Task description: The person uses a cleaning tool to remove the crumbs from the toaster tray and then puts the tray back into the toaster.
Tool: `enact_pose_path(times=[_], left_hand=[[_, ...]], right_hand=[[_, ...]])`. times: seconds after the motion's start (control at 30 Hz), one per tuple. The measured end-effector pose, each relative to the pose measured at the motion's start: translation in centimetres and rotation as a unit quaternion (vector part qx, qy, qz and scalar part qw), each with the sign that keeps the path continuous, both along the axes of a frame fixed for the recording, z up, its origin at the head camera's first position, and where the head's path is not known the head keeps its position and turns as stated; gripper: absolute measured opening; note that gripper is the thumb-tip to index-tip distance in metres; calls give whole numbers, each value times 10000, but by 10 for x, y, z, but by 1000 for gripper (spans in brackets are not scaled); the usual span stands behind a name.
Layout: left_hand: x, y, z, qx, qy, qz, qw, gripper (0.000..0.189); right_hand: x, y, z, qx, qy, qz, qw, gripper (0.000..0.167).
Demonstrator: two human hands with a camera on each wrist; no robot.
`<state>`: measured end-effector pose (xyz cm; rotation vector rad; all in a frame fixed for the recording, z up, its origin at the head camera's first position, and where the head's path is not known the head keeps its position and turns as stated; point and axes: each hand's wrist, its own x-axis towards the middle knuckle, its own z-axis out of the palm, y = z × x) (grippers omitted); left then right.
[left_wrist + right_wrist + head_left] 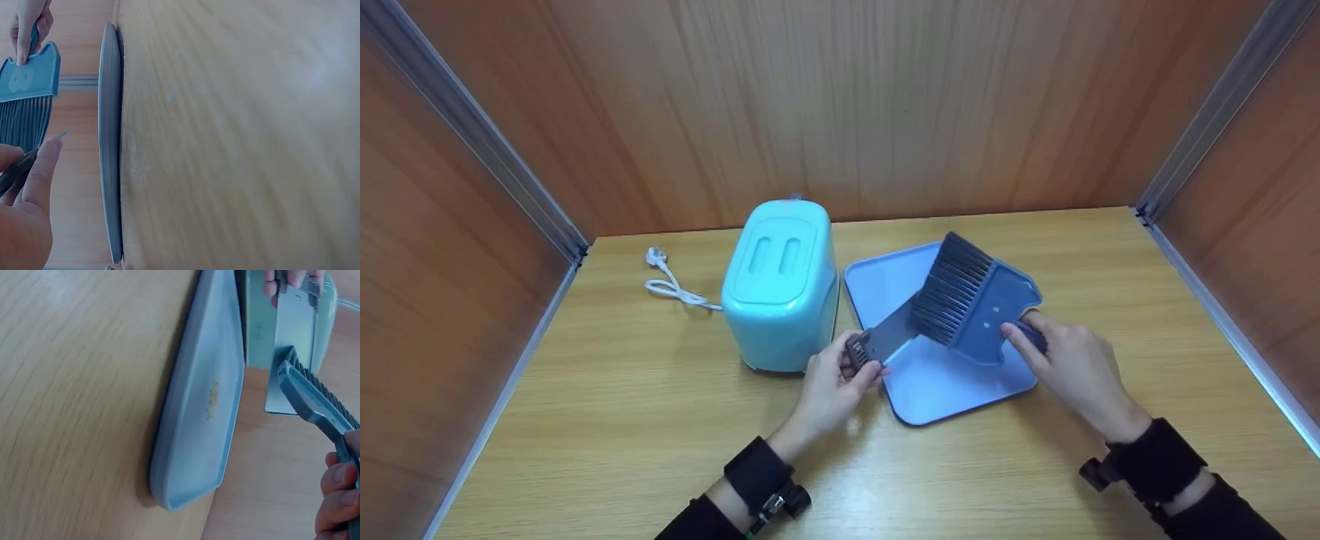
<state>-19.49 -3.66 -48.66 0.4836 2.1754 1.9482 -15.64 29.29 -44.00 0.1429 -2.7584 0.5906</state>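
My left hand (834, 386) pinches the dark end of a thin flat grey crumb tray (894, 330), which is held tilted above the blue tray (941, 397). My right hand (1076, 367) grips the handle of a blue hand brush (986, 319) with dark bristles. The bristles touch or overlap the crumb tray's face; in the right wrist view the brush (306, 396) lies against the crumb tray (295, 323). Small yellowish crumbs (213, 400) lie on the blue tray.
A turquoise toaster (780, 300) with its lid on stands left of the blue tray, close beside it. Its white cord (671, 289) and plug lie to the left on the wooden table (660, 450). Wood panels (885, 112) enclose the back and both sides.
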Motion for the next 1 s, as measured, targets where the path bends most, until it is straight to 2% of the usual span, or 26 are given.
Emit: enact_pose_path(times=[0.17,0.37,0.47,0.63,0.83,1.0], left_hand=[[2,-1,-2,64,-8,-13,10000,39],[2,-1,-4,47,44,16,10000,38],[2,0,-4,22,44,26,10000,37],[2,-1,-4,18,64,59,10000,36],[2,0,-3,146,134,-17,9998,34],[3,0,-2,166,100,-43,9998,35]], right_hand=[[-2,4,-4,440,29,-147,9989,41],[-1,17,-7,813,663,-457,9934,36],[-1,21,-5,837,986,-609,9897,36],[-1,20,2,568,1273,-739,9875,36],[-1,14,2,431,1652,-441,9843,31],[0,12,-3,611,1375,-304,9881,30]])
